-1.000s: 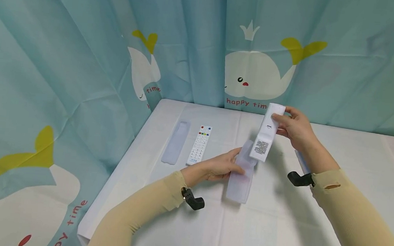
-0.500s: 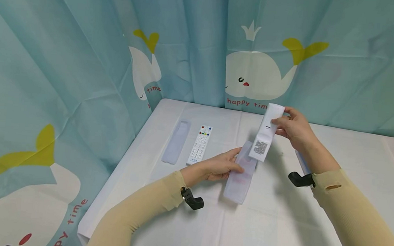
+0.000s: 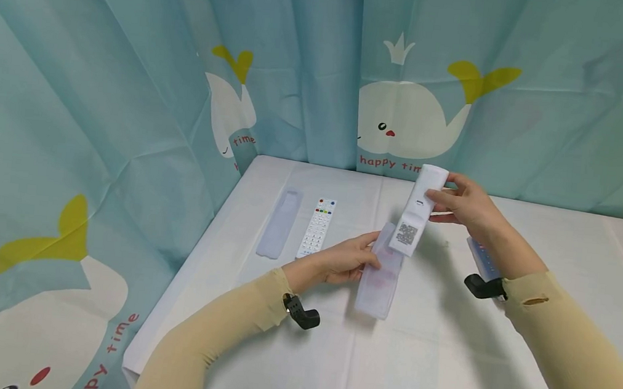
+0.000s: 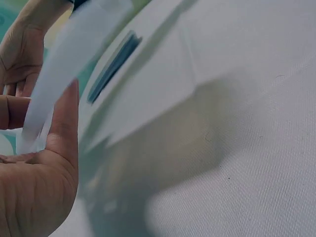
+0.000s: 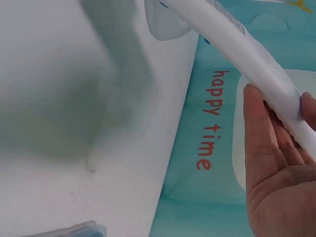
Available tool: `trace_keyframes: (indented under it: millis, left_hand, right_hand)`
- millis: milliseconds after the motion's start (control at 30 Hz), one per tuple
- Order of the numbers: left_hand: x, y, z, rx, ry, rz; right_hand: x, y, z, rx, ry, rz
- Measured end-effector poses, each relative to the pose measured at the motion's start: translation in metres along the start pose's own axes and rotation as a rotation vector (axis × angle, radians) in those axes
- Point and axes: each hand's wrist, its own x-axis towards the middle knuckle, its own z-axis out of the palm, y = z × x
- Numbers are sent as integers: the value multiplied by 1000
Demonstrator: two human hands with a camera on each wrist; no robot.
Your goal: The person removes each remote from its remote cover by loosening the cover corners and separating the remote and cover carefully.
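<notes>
My left hand [image 3: 346,260] pinches a translucent remote cover [image 3: 376,294] between thumb and fingers, a little above the table. Above it, my right hand [image 3: 468,209] grips a white remote control [image 3: 421,198] by its upper part, its back with a square code label facing up. The remote's lower end overlaps the cover's upper end; whether it sits inside cannot be told. In the left wrist view the pale cover [image 4: 74,54] stands between thumb and fingers. The right wrist view shows the white remote [image 5: 247,59] edge-on, fingers beneath it.
On the white table [image 3: 285,365], another white remote [image 3: 317,227] lies face up beside a second translucent cover [image 3: 279,224] at the left. A bluish flat item [image 3: 481,256] lies partly hidden under my right wrist. A whale-print curtain [image 3: 296,113] hangs behind and left.
The remote and right hand have come slightly down and left toward the cover. The cover has tilted slightly. More of the bluish item by my right wrist now shows.
</notes>
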Motion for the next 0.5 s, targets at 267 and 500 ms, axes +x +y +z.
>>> trace_keyframes:
  millis: [267, 500]
  left_hand:
    - [-4, 1, -5, 20, 32, -17]
    - [-9, 1, -13, -2, 81, -4]
  right_hand:
    - [-3, 1, -5, 6, 37, -34]
    - [-4, 6, -8, -88, 123, -70]
